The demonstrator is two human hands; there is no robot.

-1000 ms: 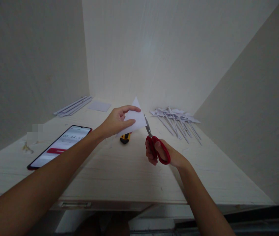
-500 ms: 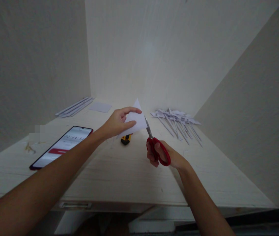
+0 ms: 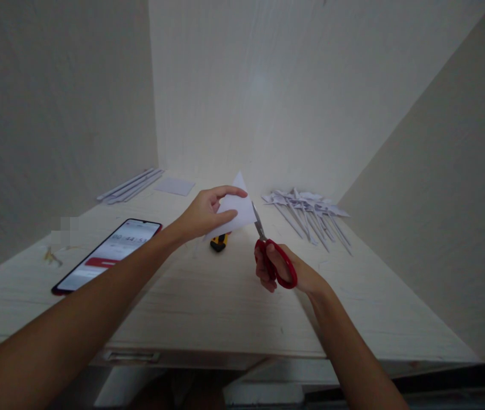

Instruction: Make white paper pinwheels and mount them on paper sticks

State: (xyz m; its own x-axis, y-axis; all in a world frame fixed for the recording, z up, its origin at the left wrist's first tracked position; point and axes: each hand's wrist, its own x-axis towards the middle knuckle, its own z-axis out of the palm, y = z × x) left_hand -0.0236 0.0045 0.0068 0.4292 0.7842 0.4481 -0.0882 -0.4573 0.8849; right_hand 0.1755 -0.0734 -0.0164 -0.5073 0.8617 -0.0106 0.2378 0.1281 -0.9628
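My left hand (image 3: 203, 213) pinches a white triangular piece of paper (image 3: 238, 208) above the middle of the desk, thumb under and fingers over it. My right hand (image 3: 283, 270) grips red-handled scissors (image 3: 273, 253). Their blades point up and left, and the tips touch the paper's right edge. Whether the blades are parted is hard to tell. A small yellow and black object (image 3: 218, 241) lies on the desk just under the paper.
A phone (image 3: 106, 254) with a lit screen lies at the left of the pale wooden desk (image 3: 208, 296). Several paper flags on sticks (image 3: 308, 209) are piled at the right back. White strips (image 3: 130, 184) and a paper square (image 3: 175, 185) lie at the back left. Walls enclose three sides.
The scissors have edged slightly up toward the paper's right edge. The view has shifted a little; the hands otherwise hold the same pose.
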